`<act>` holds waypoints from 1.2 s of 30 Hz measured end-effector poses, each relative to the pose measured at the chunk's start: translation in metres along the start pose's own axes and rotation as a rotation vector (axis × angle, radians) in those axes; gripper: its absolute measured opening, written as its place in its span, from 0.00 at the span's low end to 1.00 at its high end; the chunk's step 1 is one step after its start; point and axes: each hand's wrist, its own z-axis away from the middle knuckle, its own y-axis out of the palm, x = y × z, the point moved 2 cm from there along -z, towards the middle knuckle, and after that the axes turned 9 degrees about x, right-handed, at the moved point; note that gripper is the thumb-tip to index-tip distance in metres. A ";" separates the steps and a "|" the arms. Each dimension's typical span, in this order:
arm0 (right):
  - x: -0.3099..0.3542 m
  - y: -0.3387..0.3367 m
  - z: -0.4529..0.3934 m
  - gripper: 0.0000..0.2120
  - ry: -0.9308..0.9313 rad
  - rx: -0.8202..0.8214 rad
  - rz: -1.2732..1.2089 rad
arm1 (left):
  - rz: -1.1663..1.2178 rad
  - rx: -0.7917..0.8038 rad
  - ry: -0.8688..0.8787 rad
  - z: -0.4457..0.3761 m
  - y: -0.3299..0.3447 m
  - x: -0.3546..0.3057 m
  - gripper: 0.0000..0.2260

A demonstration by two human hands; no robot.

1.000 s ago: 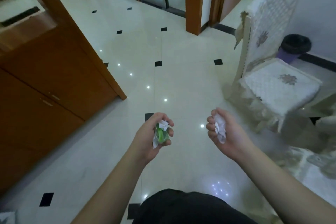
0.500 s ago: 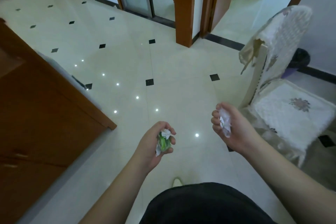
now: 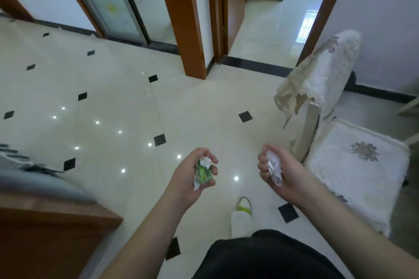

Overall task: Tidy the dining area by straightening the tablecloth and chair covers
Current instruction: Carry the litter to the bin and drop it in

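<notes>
Head cam: left hand [image 3: 192,175] grips a green-white wrapper [image 3: 202,171], right hand [image 3: 277,171] clutches crumpled paper [image 3: 274,165].
Chair cover [image 3: 317,79] at 2 o'clock looks soft, light; I'd grab its hanging rumpled edge.

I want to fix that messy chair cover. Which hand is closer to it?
Right. The right hand is beside the chair, nearer the rumpled cover, though it grips a white wad. The left hand is farther and holds a green wrapper.

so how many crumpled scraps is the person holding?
2. One green-and-white scrap gripped in the left hand, one white scrap gripped in the right hand. Curled fingers could hide more.
</notes>
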 end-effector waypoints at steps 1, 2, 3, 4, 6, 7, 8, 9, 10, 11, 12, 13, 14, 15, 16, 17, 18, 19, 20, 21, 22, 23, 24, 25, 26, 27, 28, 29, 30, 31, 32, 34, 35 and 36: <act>0.016 0.002 -0.013 0.06 0.007 -0.002 -0.003 | -0.004 -0.015 -0.011 -0.018 0.006 -0.014 0.09; 0.031 0.004 -0.025 0.06 0.006 0.004 -0.001 | -0.010 -0.028 -0.016 -0.035 0.012 -0.027 0.10; 0.047 0.004 -0.038 0.06 -0.002 0.017 0.008 | -0.013 -0.028 -0.016 -0.051 0.019 -0.041 0.10; 0.063 0.004 -0.052 0.06 -0.017 0.027 0.020 | -0.018 -0.021 -0.012 -0.068 0.025 -0.055 0.11; 0.095 0.006 -0.079 0.06 -0.030 0.020 0.031 | -0.028 -0.009 -0.010 -0.100 0.038 -0.081 0.11; 0.110 0.007 -0.092 0.06 -0.032 0.021 0.023 | -0.039 -0.002 -0.013 -0.115 0.044 -0.094 0.10; 0.123 0.008 -0.104 0.07 -0.033 0.030 0.019 | -0.051 0.008 -0.014 -0.129 0.049 -0.106 0.10; 0.135 0.010 -0.115 0.08 -0.039 0.033 0.027 | -0.060 0.022 -0.016 -0.143 0.053 -0.117 0.10; 0.145 0.011 -0.126 0.08 -0.053 0.023 0.041 | -0.068 0.035 -0.017 -0.157 0.056 -0.127 0.11; 0.154 0.013 -0.136 0.09 -0.073 0.010 0.055 | -0.067 0.046 -0.018 -0.172 0.059 -0.136 0.10; 0.164 0.015 -0.147 0.09 -0.087 0.001 0.063 | -0.055 0.050 -0.026 -0.188 0.060 -0.145 0.09; 0.172 0.015 -0.157 0.09 -0.092 -0.005 0.063 | -0.036 0.052 -0.038 -0.205 0.060 -0.153 0.08; 0.180 0.015 -0.169 0.09 -0.088 -0.013 0.050 | -0.018 0.058 -0.052 -0.222 0.061 -0.160 0.07; 0.188 0.013 -0.181 0.09 -0.079 -0.028 0.027 | -0.006 0.071 -0.065 -0.240 0.061 -0.167 0.07; 0.196 0.012 -0.195 0.09 -0.073 -0.048 -0.001 | -0.004 0.091 -0.076 -0.257 0.062 -0.176 0.07; 0.205 0.009 -0.210 0.09 -0.071 -0.071 -0.024 | -0.011 0.116 -0.084 -0.276 0.064 -0.185 0.07; 0.214 0.007 -0.225 0.08 -0.073 -0.095 -0.033 | -0.024 0.141 -0.090 -0.295 0.065 -0.195 0.07; 0.224 0.005 -0.241 0.08 -0.078 -0.117 -0.031 | -0.039 0.165 -0.093 -0.314 0.066 -0.206 0.07; 0.233 0.004 -0.258 0.08 -0.091 -0.135 -0.025 | -0.050 0.188 -0.093 -0.334 0.066 -0.217 0.07; 0.243 0.002 -0.274 0.07 -0.110 -0.151 -0.025 | -0.058 0.210 -0.093 -0.353 0.066 -0.230 0.08; 0.254 0.001 -0.290 0.07 -0.133 -0.169 -0.038 | -0.070 0.231 -0.096 -0.372 0.067 -0.244 0.08; 0.266 0.000 -0.304 0.06 -0.157 -0.189 -0.058 | -0.086 0.243 -0.102 -0.390 0.067 -0.259 0.09; 0.277 0.000 -0.316 0.06 -0.175 -0.213 -0.080 | -0.099 0.250 -0.109 -0.406 0.067 -0.274 0.09; 0.288 0.001 -0.327 0.06 -0.192 -0.236 -0.103 | -0.112 0.262 -0.114 -0.421 0.067 -0.288 0.10; 0.299 0.001 -0.338 0.06 -0.211 -0.253 -0.123 | -0.125 0.281 -0.119 -0.436 0.067 -0.301 0.10; 0.310 0.001 -0.349 0.06 -0.229 -0.270 -0.139 | -0.143 0.299 -0.128 -0.451 0.068 -0.312 0.10; 0.322 0.002 -0.360 0.07 -0.243 -0.284 -0.146 | -0.169 0.314 -0.139 -0.468 0.069 -0.323 0.10; 0.333 0.002 -0.368 0.08 -0.253 -0.295 -0.155 | -0.199 0.320 -0.155 -0.483 0.071 -0.332 0.10; 0.342 0.002 -0.376 0.08 -0.262 -0.304 -0.165 | -0.225 0.327 -0.172 -0.498 0.075 -0.339 0.10; 0.351 0.001 -0.383 0.09 -0.274 -0.312 -0.171 | -0.244 0.340 -0.189 -0.513 0.081 -0.346 0.09; 0.359 -0.002 -0.389 0.09 -0.289 -0.323 -0.172 | -0.253 0.360 -0.203 -0.526 0.088 -0.351 0.08; 0.374 -0.009 -0.401 0.08 -0.302 -0.350 -0.154 | -0.253 0.408 -0.220 -0.551 0.106 -0.360 0.08; 0.382 -0.014 -0.407 0.08 -0.299 -0.360 -0.148 | -0.255 0.429 -0.227 -0.564 0.115 -0.364 0.08; 0.391 -0.020 -0.413 0.08 -0.300 -0.369 -0.149 | -0.261 0.446 -0.231 -0.577 0.126 -0.367 0.08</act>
